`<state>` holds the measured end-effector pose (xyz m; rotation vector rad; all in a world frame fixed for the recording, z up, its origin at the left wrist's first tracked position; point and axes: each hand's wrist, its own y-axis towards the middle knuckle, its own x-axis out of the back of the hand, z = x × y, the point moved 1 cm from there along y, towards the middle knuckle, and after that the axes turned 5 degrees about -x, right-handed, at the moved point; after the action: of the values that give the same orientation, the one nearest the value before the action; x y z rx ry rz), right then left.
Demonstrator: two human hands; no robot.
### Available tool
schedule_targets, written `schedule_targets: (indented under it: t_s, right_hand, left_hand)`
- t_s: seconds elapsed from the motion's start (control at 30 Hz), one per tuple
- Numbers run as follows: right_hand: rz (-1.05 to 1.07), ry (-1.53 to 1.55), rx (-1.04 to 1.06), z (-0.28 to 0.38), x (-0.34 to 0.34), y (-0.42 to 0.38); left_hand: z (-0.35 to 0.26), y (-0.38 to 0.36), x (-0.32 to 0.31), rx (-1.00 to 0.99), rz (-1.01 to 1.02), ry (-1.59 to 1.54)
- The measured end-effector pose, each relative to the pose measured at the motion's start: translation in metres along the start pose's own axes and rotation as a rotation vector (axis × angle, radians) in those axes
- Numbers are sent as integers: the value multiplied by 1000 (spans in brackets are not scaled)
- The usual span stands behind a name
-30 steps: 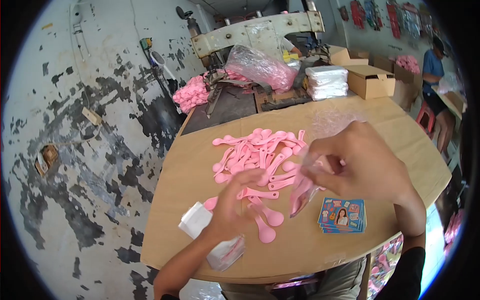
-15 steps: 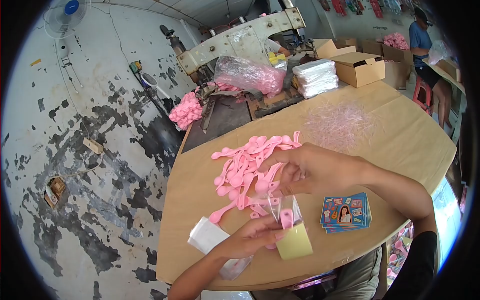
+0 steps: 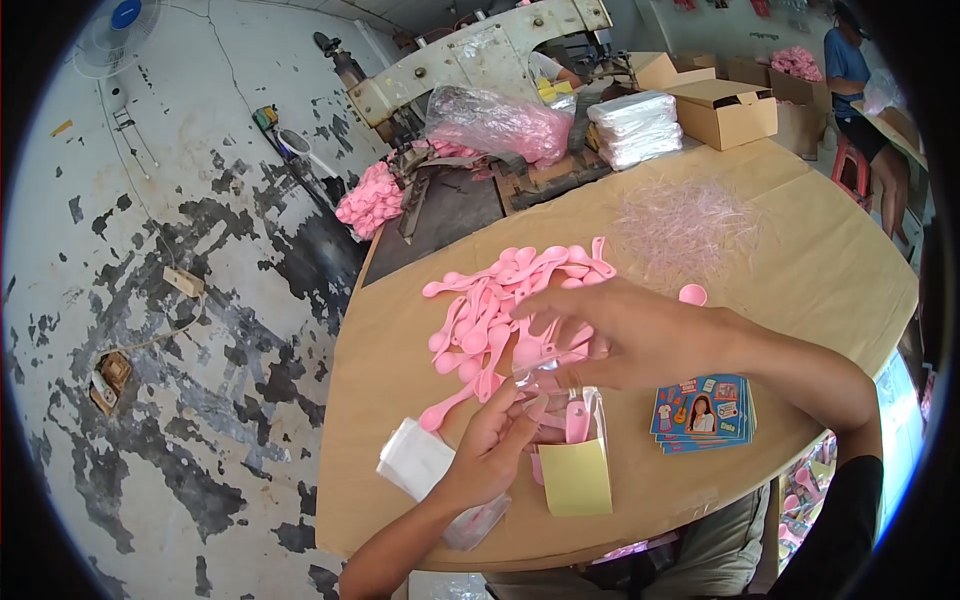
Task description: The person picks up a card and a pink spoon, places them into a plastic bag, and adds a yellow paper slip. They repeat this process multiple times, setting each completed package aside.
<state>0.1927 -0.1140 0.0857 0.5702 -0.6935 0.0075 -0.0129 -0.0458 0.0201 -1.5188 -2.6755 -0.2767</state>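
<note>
A clear plastic bag (image 3: pixel 595 410) holds a pink spoon (image 3: pixel 577 422) and a yellow card (image 3: pixel 578 480). My left hand (image 3: pixel 495 450) pinches the bag's left side near its top. Over the bag's mouth is my right hand (image 3: pixel 645 335), its thumb and a finger closed on the plastic flap and its other fingers loosely curled. Behind them lies a pile of pink spoons (image 3: pixel 485 310). A round pink spoon end (image 3: pixel 692 294) shows just beyond my right wrist; whether that hand holds it is unclear. Blue printed cards (image 3: pixel 703 415) are stacked right of the bag.
White and clear bags (image 3: pixel 420 462) lie left of my left hand. Thin clear strips (image 3: pixel 690 230) are heaped farther back. Behind stand a machine (image 3: pixel 480 60), a stack of plastic packs (image 3: pixel 635 130) and a cardboard box (image 3: pixel 725 112). Another person (image 3: pixel 850 80) is at the far right.
The bag has turned more upright, and my left hand has shifted up to its left edge. My right hand has moved slightly right. The round pink spoon end beyond it has come into view.
</note>
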Motion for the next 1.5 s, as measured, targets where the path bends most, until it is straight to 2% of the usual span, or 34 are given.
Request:
schedule_targets:
  t_s: [0.1,0.2,0.3,0.4,0.5,0.6,0.8,0.9,1.0,1.1,1.17,1.2,1.27,1.37,1.43,1.5]
  right_hand:
    - [78,64,-123,-8,-3,1]
    - [-54,22,-174,-2,6,5]
    - [-121,-301,360,-12,4,4]
    - [-29,-521,346,-6,-12,-3]
    - [-115,-517,390,-13,-24,-4]
    - [-139,-569,403,-18,-30,-5]
    - [23,-557,338,-29,-31,-6]
    - [36,-575,342,-30,-33,-7]
    - [-57,-394,157,-24,-27,-6]
    - [-174,-69,-225,-1,14,3]
    - [-172,38,-113,9,52,3]
    - [-58,94,-64,12,69,0]
    - [176,218,28,11,102,-11]
    - [273,663,-334,-71,126,-20]
    - [21,-657,-371,-161,134,-35]
    - [-223,-627,-417,-163,143,-35]
  left_hand:
    - [3,1,1,-40,20,42]
    - [-1,2,-1,-88,22,-11]
    - [-4,-2,-2,-15,-19,-17]
    - [-9,-2,-5,-37,8,34]
    - [-7,-4,-7,16,-1,59]
    - [8,-3,-4,-41,-13,55]
    - [18,-1,-5,-44,39,158]
    - [19,-1,-3,-34,94,362]
    - [1,-2,-3,19,123,529]
    - [-7,-4,-13,-12,-2,0]
    - [-1,1,-7,-79,-55,-229]
    - [2,3,-1,-112,-83,-347]
    - [3,7,11,-79,-109,-241]
    - [7,10,16,-96,-170,-133]
    - [12,14,13,-98,-185,-219]
    - [11,17,14,-68,-189,-235]
